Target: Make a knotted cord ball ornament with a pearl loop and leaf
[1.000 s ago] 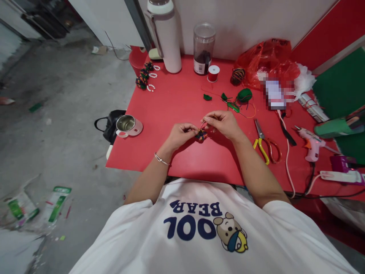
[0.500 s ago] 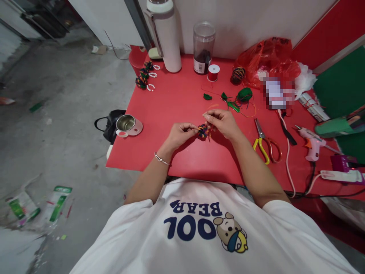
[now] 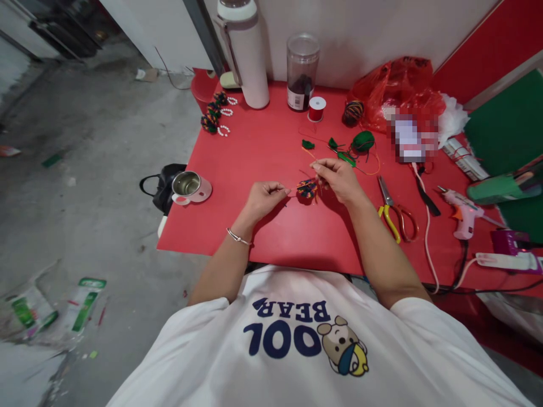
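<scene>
Between my hands is a small bundle of multicoloured yarn [image 3: 307, 190], dark blue with orange and purple, with loose strands sticking out. My left hand [image 3: 268, 199], a bracelet on its wrist, is closed in a pinch on a thin yarn strand running from the bundle's left side. On the other side my right hand [image 3: 337, 178] pinches a strand too; an orange thread trails up from its fingertips. The fingers of both hands stay apart from the bundle's body. Beyond the right hand lie a green yarn ball [image 3: 363, 141] and a green-handled hook [image 3: 347, 159].
Pliers [image 3: 392, 212] and a pink glue gun [image 3: 465, 212] with cables lie to the right. A metal-lined mug [image 3: 193, 187] stands left. At the back are a white flask [image 3: 248, 62], a clear jar [image 3: 302, 70], a red ribbon spool [image 3: 316, 109] and a red plastic bag [image 3: 394, 85].
My hands have drawn apart, the left slightly leftward, the right rightward. The yarn bundle, formerly at my left fingertips, now sits between the hands with strands stretched out.
</scene>
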`<action>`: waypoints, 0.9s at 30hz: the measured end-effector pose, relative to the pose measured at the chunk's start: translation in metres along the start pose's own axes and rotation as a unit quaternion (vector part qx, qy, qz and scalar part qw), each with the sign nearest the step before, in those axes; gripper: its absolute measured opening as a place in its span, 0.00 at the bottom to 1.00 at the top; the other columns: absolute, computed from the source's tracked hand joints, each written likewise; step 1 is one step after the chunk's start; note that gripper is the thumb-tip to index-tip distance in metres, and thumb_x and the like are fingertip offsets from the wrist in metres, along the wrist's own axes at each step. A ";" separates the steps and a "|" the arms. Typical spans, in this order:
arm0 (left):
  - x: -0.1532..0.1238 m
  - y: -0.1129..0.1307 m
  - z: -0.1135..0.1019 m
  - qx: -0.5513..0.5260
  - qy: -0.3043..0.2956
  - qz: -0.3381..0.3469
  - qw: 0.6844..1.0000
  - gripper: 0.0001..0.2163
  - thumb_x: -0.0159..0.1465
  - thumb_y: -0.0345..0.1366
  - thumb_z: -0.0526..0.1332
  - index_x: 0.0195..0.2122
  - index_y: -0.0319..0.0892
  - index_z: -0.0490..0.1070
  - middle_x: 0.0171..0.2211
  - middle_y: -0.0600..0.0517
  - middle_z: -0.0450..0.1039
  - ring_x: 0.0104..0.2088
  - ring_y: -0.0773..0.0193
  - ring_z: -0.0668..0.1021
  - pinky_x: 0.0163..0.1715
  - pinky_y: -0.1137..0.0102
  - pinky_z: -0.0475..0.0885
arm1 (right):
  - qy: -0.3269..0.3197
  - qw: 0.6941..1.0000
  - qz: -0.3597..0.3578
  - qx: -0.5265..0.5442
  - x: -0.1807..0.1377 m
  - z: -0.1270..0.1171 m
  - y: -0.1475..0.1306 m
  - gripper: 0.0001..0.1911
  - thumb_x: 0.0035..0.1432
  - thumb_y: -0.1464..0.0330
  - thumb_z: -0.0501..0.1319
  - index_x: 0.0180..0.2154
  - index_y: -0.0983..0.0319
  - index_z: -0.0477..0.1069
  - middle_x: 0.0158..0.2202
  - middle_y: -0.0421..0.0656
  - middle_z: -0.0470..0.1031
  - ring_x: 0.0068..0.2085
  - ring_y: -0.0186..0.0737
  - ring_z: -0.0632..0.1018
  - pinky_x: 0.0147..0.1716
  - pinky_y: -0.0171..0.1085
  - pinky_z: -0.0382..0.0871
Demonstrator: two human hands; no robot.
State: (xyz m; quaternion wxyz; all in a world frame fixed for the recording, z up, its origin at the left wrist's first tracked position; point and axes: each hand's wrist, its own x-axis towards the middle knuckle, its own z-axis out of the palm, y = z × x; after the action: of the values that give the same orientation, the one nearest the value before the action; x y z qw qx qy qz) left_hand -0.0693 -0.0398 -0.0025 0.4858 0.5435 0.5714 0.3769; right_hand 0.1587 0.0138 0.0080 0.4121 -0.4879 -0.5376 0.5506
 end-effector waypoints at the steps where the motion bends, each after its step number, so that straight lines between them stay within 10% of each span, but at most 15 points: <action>1: 0.000 0.000 0.000 0.000 0.003 0.002 1.000 0.12 0.57 0.42 0.71 0.25 0.39 0.78 0.22 0.52 0.73 0.24 0.68 0.69 0.26 0.72 0.61 | 0.003 1.000 -0.007 -0.005 0.001 0.000 0.002 0.17 0.59 0.53 0.72 0.34 0.60 0.78 0.24 0.35 0.70 0.24 0.29 0.67 0.22 0.31 0.57; 14: 0.004 -0.008 0.000 -0.038 0.046 -0.020 0.998 0.11 0.57 0.40 0.68 0.23 0.39 0.74 0.19 0.56 0.64 0.23 0.71 0.64 0.25 0.73 0.56 | 0.039 0.999 0.001 -0.011 0.003 -0.001 0.004 0.10 0.59 0.61 0.70 0.31 0.61 0.78 0.22 0.34 0.68 0.21 0.28 0.65 0.21 0.31 0.57; 27: 0.001 0.012 -0.003 -0.319 -0.041 -0.114 0.940 0.17 0.55 0.46 0.78 0.29 0.39 0.77 0.15 0.61 0.59 0.14 0.77 0.57 0.15 0.77 0.48 | -0.043 0.997 0.048 0.041 -0.007 0.010 -0.006 0.18 0.52 0.54 0.77 0.34 0.60 0.79 0.27 0.38 0.77 0.27 0.32 0.78 0.20 0.29 0.65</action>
State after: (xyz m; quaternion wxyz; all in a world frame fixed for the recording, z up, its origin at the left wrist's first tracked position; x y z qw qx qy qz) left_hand -0.0693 -0.0373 0.0095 0.6964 0.3058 0.4592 0.4590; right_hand 0.1501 0.0054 0.0142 0.3809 -0.4717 -0.5079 0.6118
